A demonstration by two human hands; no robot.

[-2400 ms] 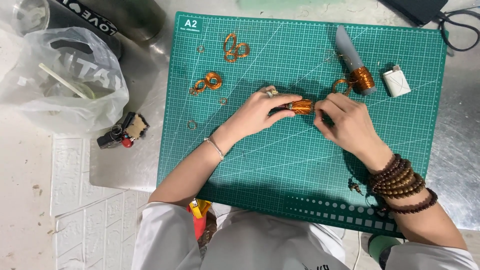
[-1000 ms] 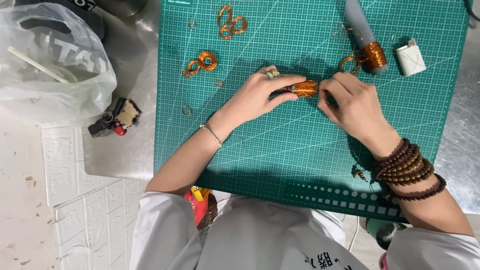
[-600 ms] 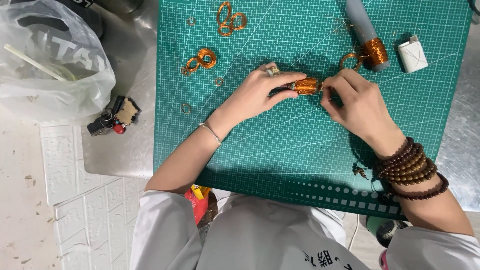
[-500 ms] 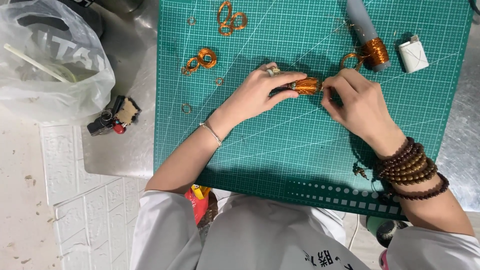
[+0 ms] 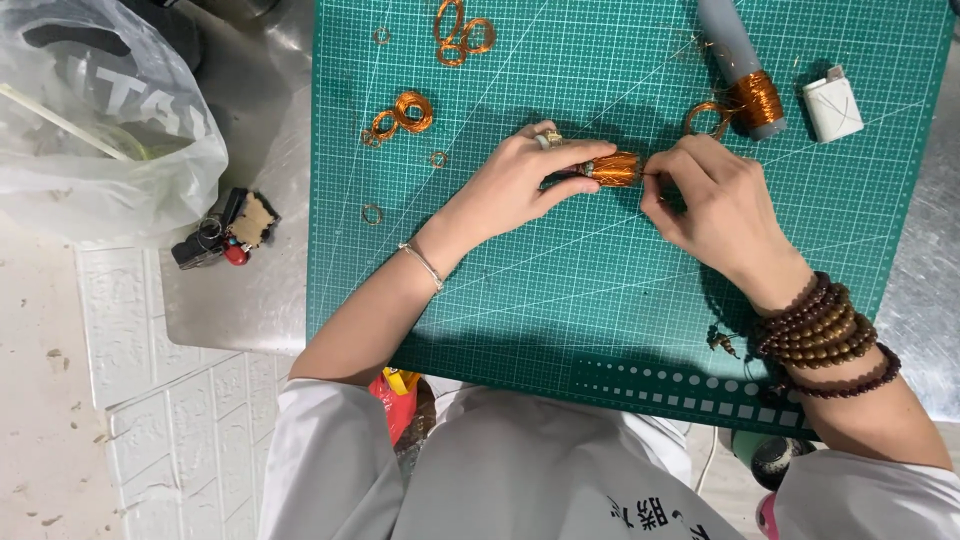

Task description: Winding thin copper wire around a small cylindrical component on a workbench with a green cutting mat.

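Copper coil [image 5: 612, 168] lies mid cutting mat [image 5: 560, 290], left hand [image 5: 525, 185] pinching it, right hand [image 5: 715, 205] pinching its wire end; best keep the pull gentle, coil steady.

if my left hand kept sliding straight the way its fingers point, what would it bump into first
The left hand points rightward across the cutting mat, already holding the copper wire coil. Just beyond the coil sit the right hand fingers, so it would likely meet those first.
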